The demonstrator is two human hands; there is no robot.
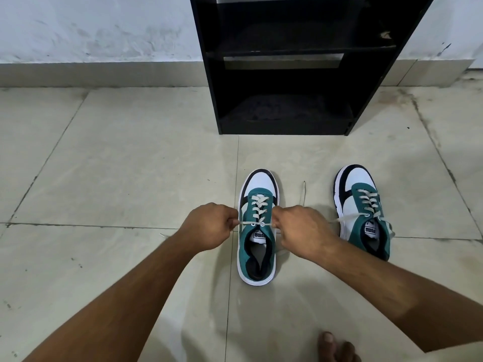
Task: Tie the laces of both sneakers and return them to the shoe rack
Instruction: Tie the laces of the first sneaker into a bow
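Two green, white and black sneakers stand on the tiled floor, toes pointing at the black shoe rack (206, 74). My left hand (209, 226) pinches the left end of the near sneaker's (257, 257) cream lace (257, 211). My right hand (300, 231) grips the right end. The lace is pulled taut across the top eyelets with a small crossing between my hands. One loose lace tip sticks up past my right hand. The second sneaker (366, 212) stands to the right, with its laces hanging loose over both sides.
The rack has open shelves with nothing on them and stands against a white wall (91, 27). Bare toes (337, 347) show at the bottom edge. Tiled floor (117, 165) stretches wide to the left.
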